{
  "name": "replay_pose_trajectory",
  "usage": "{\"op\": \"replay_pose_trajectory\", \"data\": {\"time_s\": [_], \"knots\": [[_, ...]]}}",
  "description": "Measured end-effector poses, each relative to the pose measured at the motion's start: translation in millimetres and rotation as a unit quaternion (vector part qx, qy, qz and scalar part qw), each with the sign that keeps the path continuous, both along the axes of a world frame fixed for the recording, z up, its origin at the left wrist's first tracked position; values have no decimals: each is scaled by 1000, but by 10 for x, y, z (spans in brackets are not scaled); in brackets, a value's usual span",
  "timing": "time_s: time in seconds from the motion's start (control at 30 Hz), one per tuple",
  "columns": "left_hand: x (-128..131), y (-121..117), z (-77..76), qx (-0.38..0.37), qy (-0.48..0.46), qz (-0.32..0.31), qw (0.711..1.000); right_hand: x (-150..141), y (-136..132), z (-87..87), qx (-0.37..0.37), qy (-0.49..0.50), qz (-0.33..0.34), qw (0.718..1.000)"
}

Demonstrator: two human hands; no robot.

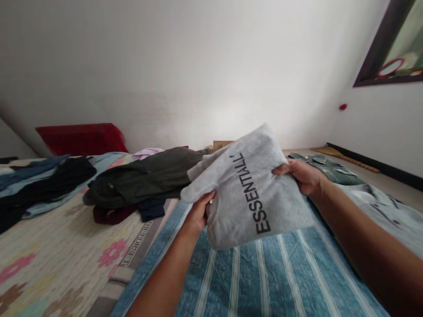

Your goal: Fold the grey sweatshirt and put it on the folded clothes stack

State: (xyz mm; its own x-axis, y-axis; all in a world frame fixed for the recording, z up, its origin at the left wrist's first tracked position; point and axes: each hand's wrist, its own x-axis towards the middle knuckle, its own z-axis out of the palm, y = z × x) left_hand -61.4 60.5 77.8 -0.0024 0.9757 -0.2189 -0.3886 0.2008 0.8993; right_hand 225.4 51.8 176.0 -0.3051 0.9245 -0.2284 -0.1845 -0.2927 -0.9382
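Note:
A folded grey sweatshirt with dark lettering that starts "ESSENTIAL" is held up in the air, tilted, between both hands. My left hand grips its left side, thumb on top and fingers out of sight beneath. At the upper right edge, my right hand pinches the cloth, with most fingers hidden behind it. Below the sweatshirt spreads a blue cloth with white stripes.
Dark green clothing lies in a heap to the left on a flowered sheet. Farther left are black trousers. Folded green clothes and a light grey garment lie on the right. A red box-like object stands against the wall.

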Motion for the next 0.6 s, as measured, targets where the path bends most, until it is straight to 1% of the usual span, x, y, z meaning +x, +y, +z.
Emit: {"op": "replay_pose_trajectory", "data": {"time_s": [0.03,0.07,0.1,0.17,0.2,0.23,0.27,0.3,0.37,0.43,0.5,0.6], "knots": [[-31,81,56,-3,62,-30,998,77,-79,-266,-41,27,-29,998],[-38,161,86,-8,130,-67,989,132,-184,-551,-84,50,-60,993],[-22,233,85,-22,196,-108,974,163,-306,-841,-127,73,-93,985],[59,339,-2,-54,293,-175,938,165,-564,-1363,-212,104,-146,961],[110,367,-76,-70,320,-197,924,145,-679,-1566,-245,102,-166,950],[157,378,-155,-83,333,-210,915,121,-775,-1719,-250,107,-176,946],[193,375,-228,-90,336,-218,912,97,-847,-1821,-228,118,-187,948],[213,361,-289,-95,332,-223,911,79,-897,-1876,-212,122,-199,949],[193,306,-351,-109,310,-239,914,62,-941,-1885,-186,124,-218,950],[106,230,-344,-127,265,-264,919,73,-946,-1842,-181,120,-223,950],[-14,142,-304,-136,222,-297,919,107,-933,-1817,-177,120,-213,953],[-170,18,-258,-128,206,-341,908,187,-861,-1838,-171,89,-180,965]]}}
